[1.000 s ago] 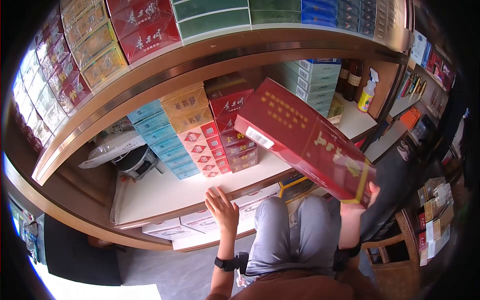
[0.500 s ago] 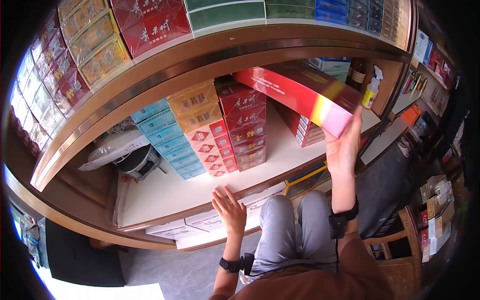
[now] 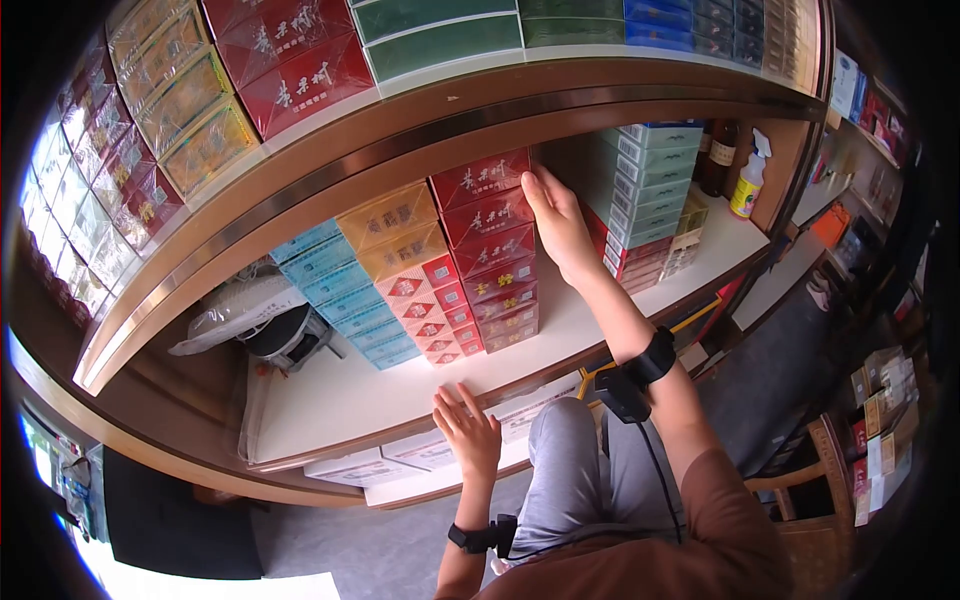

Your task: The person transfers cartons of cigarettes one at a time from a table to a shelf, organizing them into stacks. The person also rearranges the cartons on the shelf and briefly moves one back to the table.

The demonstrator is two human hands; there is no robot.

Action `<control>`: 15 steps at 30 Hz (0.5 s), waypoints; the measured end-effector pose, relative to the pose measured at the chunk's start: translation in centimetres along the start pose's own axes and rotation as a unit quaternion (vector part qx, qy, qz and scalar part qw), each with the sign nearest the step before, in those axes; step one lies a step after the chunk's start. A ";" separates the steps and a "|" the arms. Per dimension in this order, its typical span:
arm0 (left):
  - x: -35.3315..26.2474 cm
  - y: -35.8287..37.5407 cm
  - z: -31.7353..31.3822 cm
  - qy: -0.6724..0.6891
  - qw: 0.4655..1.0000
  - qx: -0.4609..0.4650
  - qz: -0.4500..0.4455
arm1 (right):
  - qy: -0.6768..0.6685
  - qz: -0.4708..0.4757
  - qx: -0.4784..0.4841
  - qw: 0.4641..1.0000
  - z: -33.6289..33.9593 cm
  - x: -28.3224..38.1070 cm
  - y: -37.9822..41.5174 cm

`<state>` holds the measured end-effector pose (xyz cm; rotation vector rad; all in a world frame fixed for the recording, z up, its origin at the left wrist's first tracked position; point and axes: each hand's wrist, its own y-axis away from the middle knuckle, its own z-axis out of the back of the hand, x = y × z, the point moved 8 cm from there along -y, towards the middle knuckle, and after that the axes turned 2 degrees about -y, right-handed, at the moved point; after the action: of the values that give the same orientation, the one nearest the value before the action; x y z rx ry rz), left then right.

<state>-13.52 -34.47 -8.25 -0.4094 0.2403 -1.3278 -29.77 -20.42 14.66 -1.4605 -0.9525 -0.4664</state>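
"What was before you?"

"A white cabinet shelf (image 3: 345, 410), and on it a column of red cartons (image 3: 490, 262), topped by a Huangguoshu carton (image 3: 480, 176)."

"Your hands?"

"My right hand (image 3: 560, 225) was half curled at that carton's right edge, fingers hidden; I couldn't tell if it gripped. My left hand (image 3: 468, 435) lay spread and empty at the shelf's front edge."

"Which step?"

"Steadying the top carton, I judged; the next move called for gentleness, keeping the column upright."

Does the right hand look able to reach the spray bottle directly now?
Probably not straight across: the right hand is at the red stack, and the pale green stack stands between it and the spray bottle.
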 end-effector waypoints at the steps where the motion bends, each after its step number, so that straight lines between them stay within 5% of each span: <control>1: 0.0 0.0 0.0 -0.001 1.000 -0.002 0.001 | 0.012 -0.021 0.007 1.000 -0.2 -0.2 0.1; 8: -0.2 0.1 0.0 0.005 1.000 -0.013 -0.005 | 0.026 -0.038 -0.070 0.996 3.7 -1.3 4.6; 12: -0.2 0.1 -0.2 0.014 1.000 0.003 -0.018 | 0.017 -0.225 0.105 0.968 8.7 -4.8 13.5; 15: -0.1 0.1 -0.2 -0.010 1.000 -0.003 0.005 | 0.056 -0.351 -0.002 0.935 17.5 -5.9 23.4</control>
<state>-13.54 -34.34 -8.52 -0.4254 0.2292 -1.3131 -19.41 -2.71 -7.01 -1.0462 -1.3740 -1.0591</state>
